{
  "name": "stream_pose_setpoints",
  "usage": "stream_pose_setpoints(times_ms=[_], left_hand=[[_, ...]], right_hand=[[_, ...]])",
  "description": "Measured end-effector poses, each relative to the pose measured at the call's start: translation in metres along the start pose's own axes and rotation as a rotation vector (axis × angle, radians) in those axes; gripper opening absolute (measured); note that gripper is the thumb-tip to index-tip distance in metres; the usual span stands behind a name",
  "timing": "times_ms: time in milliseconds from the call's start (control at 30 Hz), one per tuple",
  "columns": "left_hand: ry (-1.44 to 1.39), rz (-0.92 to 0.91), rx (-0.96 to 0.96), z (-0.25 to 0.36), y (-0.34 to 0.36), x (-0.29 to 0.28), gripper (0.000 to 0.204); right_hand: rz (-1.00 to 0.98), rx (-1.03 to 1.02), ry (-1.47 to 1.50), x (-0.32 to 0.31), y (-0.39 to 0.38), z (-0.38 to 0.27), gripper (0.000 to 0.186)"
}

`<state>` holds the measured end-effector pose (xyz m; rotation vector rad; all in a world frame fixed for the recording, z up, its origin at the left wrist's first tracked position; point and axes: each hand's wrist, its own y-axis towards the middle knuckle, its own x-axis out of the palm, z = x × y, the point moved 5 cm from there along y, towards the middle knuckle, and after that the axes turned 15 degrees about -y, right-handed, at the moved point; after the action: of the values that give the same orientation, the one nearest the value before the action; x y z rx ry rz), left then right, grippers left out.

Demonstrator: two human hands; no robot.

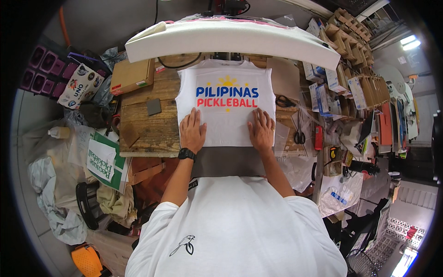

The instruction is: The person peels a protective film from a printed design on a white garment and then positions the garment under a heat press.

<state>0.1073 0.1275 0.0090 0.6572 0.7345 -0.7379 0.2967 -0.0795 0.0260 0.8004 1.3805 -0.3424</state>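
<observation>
A white sleeveless-looking shirt (217,130) lies spread in front of me, its print of blue and red lettering with a yellow sun facing up. A faint clear rectangle shows around the print; I cannot tell if it is a film. My left hand (193,129), with a black watch on the wrist, rests on the shirt below the left end of the print. My right hand (261,131) rests likewise below the right end. Both hands are palm down with fingers stretched out, holding nothing. Beyond the collar hangs a wide white slab (230,44), probably a heat press's upper part.
The wooden table (159,124) bears a cardboard box (132,76) and a small dark square (154,106) to the left. Right of the shirt are black-handled scissors (300,136) and a red object (318,137). Shelved cartons (369,92) crowd the far right. A green printed sheet (121,161) hangs at left.
</observation>
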Motion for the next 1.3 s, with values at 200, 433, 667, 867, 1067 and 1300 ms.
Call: stream_pose_setpoints(times_ms=[200,433,667,867,1067,1300], left_hand=[[0.012,0.006,0.002,-0.002,0.000,0.002,0.056],[0.001,0.012,0.006,0.000,-0.001,0.001,0.056],[0.017,-0.004,0.003,0.001,0.000,-0.001,0.057],[0.019,0.019,0.019,-0.001,-0.001,0.000,0.056],[-0.005,0.013,0.012,-0.002,-0.001,0.000,0.057],[0.028,-0.012,-0.002,-0.003,-0.001,0.002,0.057]], right_hand=[[-0.012,-0.007,-0.023,0.003,0.000,0.001,0.051],[0.003,-0.002,-0.013,0.003,-0.002,0.001,0.051],[0.029,0.002,0.006,-0.001,-0.002,0.000,0.049],[0.021,-0.001,0.002,0.002,-0.002,0.001,0.050],[0.020,0.005,0.006,0.006,-0.003,0.004,0.051],[0.033,0.010,0.006,0.004,-0.002,0.002,0.049]])
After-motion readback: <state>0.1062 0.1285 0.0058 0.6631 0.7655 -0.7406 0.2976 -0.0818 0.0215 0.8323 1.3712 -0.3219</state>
